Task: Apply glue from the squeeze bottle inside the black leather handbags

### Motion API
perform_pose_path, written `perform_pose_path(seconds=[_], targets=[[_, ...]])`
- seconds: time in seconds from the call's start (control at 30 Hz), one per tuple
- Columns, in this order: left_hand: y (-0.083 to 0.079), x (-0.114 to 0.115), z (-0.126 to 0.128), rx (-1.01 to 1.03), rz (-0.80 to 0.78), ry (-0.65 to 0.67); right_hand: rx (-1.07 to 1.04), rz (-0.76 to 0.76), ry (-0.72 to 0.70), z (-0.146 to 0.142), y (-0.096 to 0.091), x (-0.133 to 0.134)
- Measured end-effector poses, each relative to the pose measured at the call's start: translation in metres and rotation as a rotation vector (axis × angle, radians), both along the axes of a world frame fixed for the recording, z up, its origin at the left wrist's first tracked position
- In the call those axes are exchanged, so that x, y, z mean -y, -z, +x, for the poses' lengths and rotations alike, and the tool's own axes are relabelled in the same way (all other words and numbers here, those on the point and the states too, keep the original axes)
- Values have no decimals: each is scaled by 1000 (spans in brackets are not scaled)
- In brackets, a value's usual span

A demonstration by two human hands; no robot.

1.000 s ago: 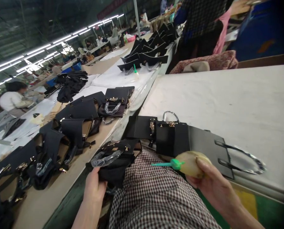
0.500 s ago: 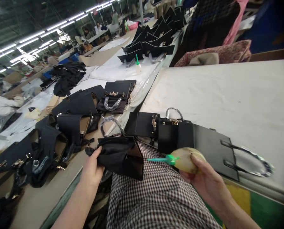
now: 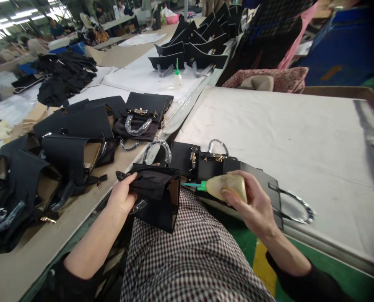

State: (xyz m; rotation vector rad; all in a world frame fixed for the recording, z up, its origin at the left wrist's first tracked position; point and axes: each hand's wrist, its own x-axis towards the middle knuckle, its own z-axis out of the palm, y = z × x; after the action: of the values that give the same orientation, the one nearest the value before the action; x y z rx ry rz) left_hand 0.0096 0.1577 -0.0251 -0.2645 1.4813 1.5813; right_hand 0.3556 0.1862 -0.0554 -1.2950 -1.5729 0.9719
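Note:
My left hand point(image 3: 124, 193) is closed on a black handbag point(image 3: 157, 214), gripping the loose black lining cloth at its left end. The bag is tilted above my checked apron, its brown inner side facing right. Its handle seems to be the plastic-wrapped loop standing behind it. In my right hand point(image 3: 253, 201) is a yellowish squeeze glue bottle point(image 3: 226, 186) with a green nozzle. The bottle lies sideways, its thin tip pointing left at the bag's right edge; whether the tip touches cannot be made out.
Finished-looking black handbags point(image 3: 216, 165) lie along the right table's edge point(image 3: 268, 121). Several more black bags point(image 3: 70, 155) crowd the left table. Farther back stand a second glue bottle point(image 3: 177, 77) and rows of black bag pieces point(image 3: 190, 48). A black cloth heap point(image 3: 64, 75) lies far left.
My right hand has brought the bottle closer to the bag and turned it more level. The bag has tilted a little in my left hand. The whole view has shifted and levelled.

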Motion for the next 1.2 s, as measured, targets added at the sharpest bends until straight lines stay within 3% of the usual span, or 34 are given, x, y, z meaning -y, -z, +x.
perform_pose_path(seconds=[0.37,0.67,1.0,1.2], targets=[[2,-2,-3,11,-4,21,131,249,-59,-20,-13,-16],[0,-2,-3,-3,-31,21,127,178,-88,-11,-14,-18],[0,1,-3,-4,-37,30,148,299,-59,-19,-7,-28],[2,-1,0,-6,-19,42,202,276,-109,-13,-9,-30]])
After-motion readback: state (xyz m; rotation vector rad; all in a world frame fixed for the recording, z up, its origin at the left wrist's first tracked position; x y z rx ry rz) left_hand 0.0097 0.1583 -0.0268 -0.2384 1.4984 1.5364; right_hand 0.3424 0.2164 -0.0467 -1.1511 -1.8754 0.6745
